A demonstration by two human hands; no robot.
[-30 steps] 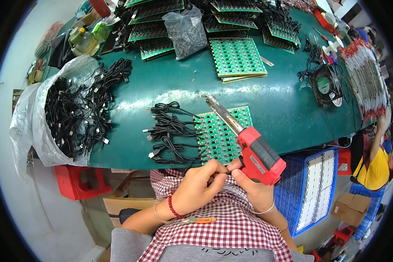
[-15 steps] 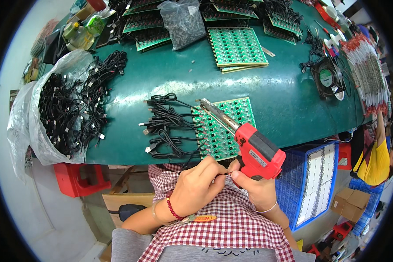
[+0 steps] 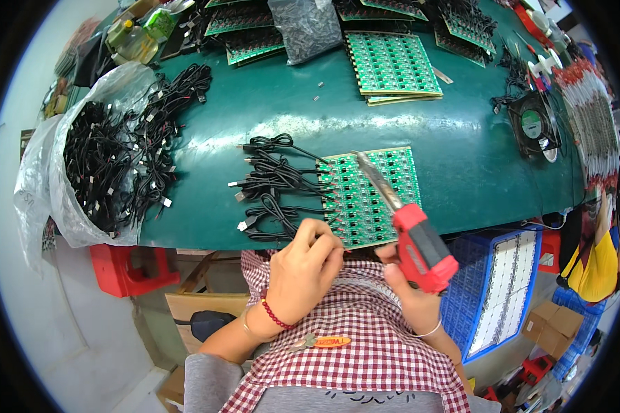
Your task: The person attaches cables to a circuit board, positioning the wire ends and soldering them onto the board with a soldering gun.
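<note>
My right hand is wrapped round the handle of a red and black soldering gun. Its metal tip slants up and left over a green circuit board at the table's front edge. Several coiled black USB cables lie left of the board, their thin wire ends along its left edge. At the board's near left corner, my left hand is closed in a pinch on a cable end, mostly hidden by the fingers.
An open plastic bag of black cables lies at left. Stacked green boards and a bag of small dark parts stand at the back. A small fan is at right; a blue crate stands beside me below the table.
My hands have moved apart. The left hand has risen to the board's near corner; the soldering gun has shifted right in the view. The whole view has also shifted slightly.
</note>
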